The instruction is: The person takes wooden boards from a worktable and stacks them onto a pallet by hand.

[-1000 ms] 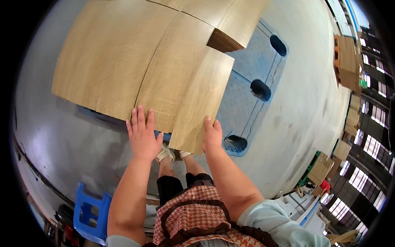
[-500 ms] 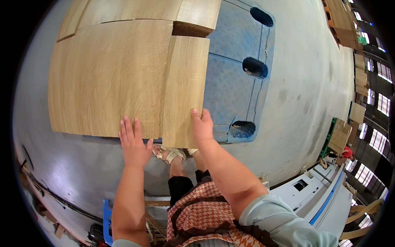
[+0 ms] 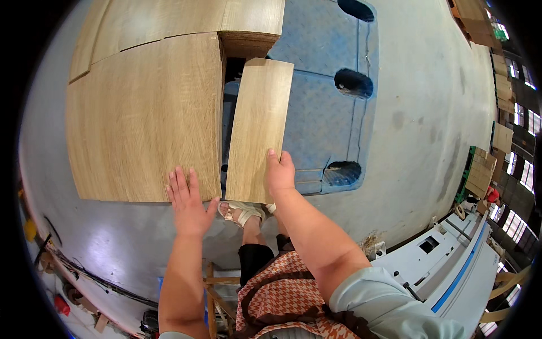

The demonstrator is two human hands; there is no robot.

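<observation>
My right hand [image 3: 280, 171] grips the right edge of a narrow wood-grain board [image 3: 261, 127], thumb on top and the other fingers hidden beneath. The board is slightly tilted and stands apart from the wide stack of wood-grain boards [image 3: 144, 121] on its left, with a dark gap between them. My left hand [image 3: 191, 203] lies flat on the near edge of that wide stack, fingers stretched out. Under the boards is a blue plastic pallet [image 3: 316, 127], with oval holes down its right side.
More wood-grain boards [image 3: 251, 16] are stacked at the far end of the pallet. At lower right stands a white machine [image 3: 440, 260] with a blue stripe. Cardboard boxes [image 3: 480, 172] sit along the right side. My feet [image 3: 245, 213] are close to the pallet's near edge.
The narrow board has come away from the wide stack toward the right, with my right hand on it, and a gap has opened. My left hand stays flat on the stack.
</observation>
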